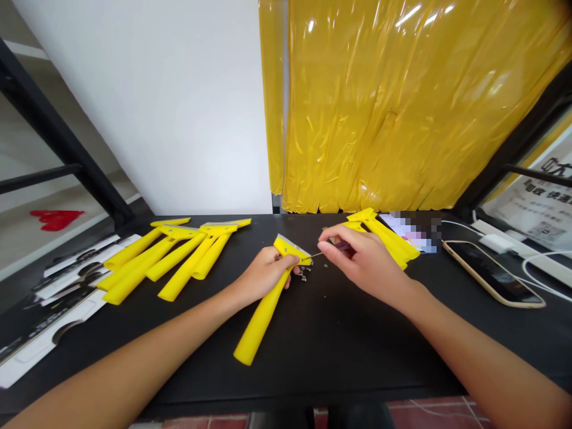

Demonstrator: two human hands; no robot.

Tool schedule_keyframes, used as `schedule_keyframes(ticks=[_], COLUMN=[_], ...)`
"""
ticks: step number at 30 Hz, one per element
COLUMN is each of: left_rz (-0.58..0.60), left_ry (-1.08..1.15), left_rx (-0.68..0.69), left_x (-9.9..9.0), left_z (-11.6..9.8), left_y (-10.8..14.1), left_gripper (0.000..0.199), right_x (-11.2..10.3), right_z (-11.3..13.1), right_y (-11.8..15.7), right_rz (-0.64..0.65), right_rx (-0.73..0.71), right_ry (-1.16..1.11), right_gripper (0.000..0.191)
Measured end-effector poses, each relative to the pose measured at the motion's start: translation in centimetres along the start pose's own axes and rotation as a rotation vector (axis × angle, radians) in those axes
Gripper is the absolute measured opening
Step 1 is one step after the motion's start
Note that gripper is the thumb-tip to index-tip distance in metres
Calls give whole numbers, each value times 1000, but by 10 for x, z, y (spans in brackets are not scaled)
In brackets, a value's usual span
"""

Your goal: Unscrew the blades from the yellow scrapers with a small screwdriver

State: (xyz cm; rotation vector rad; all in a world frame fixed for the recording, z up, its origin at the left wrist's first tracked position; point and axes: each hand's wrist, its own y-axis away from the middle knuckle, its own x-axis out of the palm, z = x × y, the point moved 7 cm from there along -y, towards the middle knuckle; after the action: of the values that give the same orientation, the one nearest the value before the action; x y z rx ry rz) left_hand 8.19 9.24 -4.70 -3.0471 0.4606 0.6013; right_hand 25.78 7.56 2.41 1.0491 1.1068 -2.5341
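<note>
1 yel. scraper (261,322) gripped in L hand (263,271); 1 screwdriver (343,245) pinched in R hand (364,253); 1 phone (494,274) laid to R; sm. hardware (303,273), qty. unclear.

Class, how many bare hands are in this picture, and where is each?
2. The bare left hand, near the centre, grips a yellow plastic scraper near its head; the bare right hand, to its right, holds a thin, dark-handled tool. No others show.

Two hands (266,274) (369,259), one screwdriver (343,245) — at least eight scrapers (261,322).
</note>
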Motion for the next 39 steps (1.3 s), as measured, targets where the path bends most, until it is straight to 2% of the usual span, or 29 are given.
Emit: schedule_keyframes(ticks=[5, 11, 16, 19, 21, 24, 27, 29, 32, 33, 35, 39], left_rz=[10, -14, 35, 58, 65, 78, 19, -98, -310, -313, -249, -120], left_ry=[34, 111, 211, 292, 282, 238, 101, -115, -576, -712, -906, -1064], left_rx=[0, -20, -87, -110, -122, -71, 3, 76, 372, 502, 632, 688], left_x=[0, 0, 5, 2, -5, -19, -33, -42, -47, -41, -28, -12], left_z=[0, 3, 5, -4, -13, -28, -36, -37, -47, -50, -46, -38], left_y=[-1, -3, -2, 3, 8, 15, 17, 17, 21, 24, 26, 25], left_gripper=[33, 23, 27, 26, 32, 40, 44, 45, 28, 25, 31, 24], right_x=[0, -1, 0, -7, -15, -25, -37, -42, -41, -40, -35, -23], right_z=[-3, 4, 1, -4, -11, -21, -29, -31, -27, -25, -22, -18], right_y=[1, 0, -1, -2, -2, -2, -1, 0, 0, -1, -1, 0], right_rz=[17, -3, 18, -62, -149, -269, -435, -512, -523, -510, -467, -357], right_rx=[14, -39, -31, 44, 135, 242, 256, 233, 193, 186, 184, 184], right_ry=[-1, -16, -73, -166, -276, -482, -644, -713, -752, -750, -727, -624], right_gripper=[15, 21, 12, 11, 11, 18, 20, 20, 21, 22, 22, 22])
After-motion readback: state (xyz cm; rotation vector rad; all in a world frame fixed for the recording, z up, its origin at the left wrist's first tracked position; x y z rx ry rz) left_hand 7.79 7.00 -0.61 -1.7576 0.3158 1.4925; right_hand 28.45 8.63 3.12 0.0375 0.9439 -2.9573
